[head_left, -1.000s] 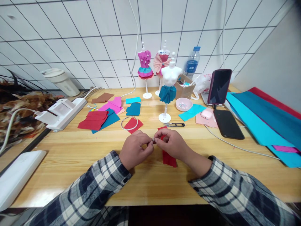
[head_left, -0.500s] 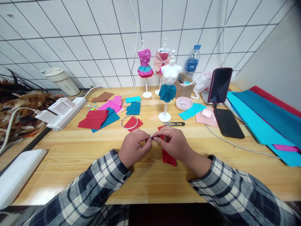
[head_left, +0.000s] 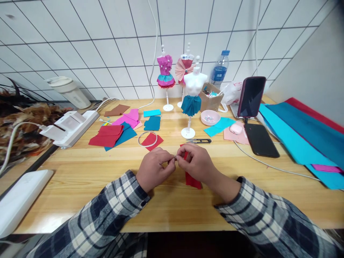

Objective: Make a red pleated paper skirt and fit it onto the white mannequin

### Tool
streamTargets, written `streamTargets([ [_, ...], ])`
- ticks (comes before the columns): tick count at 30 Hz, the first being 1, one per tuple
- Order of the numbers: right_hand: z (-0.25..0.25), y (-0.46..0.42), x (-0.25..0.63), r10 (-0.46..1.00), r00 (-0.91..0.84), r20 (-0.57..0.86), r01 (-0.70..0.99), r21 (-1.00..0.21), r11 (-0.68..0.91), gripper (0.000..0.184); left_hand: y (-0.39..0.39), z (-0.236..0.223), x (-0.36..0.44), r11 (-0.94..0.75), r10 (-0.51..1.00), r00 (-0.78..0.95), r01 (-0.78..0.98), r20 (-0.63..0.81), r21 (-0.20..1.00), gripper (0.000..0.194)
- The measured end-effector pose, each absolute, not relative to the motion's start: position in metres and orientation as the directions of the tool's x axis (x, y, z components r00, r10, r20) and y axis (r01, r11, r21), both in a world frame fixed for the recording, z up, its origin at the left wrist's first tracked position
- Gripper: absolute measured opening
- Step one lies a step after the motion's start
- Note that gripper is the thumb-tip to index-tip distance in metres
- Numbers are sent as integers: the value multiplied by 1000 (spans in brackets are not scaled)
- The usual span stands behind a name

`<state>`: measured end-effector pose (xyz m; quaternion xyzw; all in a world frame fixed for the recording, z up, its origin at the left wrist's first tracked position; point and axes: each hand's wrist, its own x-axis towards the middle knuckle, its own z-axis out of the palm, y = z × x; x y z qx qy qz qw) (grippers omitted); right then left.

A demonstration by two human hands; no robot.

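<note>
My left hand [head_left: 153, 169] and my right hand [head_left: 197, 165] meet fingertip to fingertip above the wooden table [head_left: 80, 179], both closed in a pinch on something tiny between them that I cannot make out. A strip of red felt [head_left: 192, 180] lies on the table under my right hand, partly hidden by it. Small black thread snips [head_left: 200, 141] lie just beyond my hands. Behind them stands a white mannequin [head_left: 194, 86] wearing a teal pleated skirt.
Felt scraps [head_left: 115, 133] in red, teal and pink and a wire ring [head_left: 147, 139] lie at mid left. Two dressed mannequins [head_left: 166, 73], a water bottle [head_left: 219, 70], a cardboard box [head_left: 211, 97], a bead dish [head_left: 210, 118], two phones [head_left: 260, 140] and large felt sheets [head_left: 303, 138] are at the right. A power strip [head_left: 70, 128] sits left.
My hands stay pinched together in the same place; the fingers have shifted slightly, working the small thing between them. Nothing else has moved.
</note>
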<state>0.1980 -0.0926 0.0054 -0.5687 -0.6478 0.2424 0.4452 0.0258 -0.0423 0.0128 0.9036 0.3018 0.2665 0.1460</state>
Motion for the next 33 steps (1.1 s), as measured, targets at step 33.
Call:
streamTargets([
  [33,57,-2,319,414,492,765,805,-582,118,28,-34,6,17,-904,413,688,228,597,363,23],
])
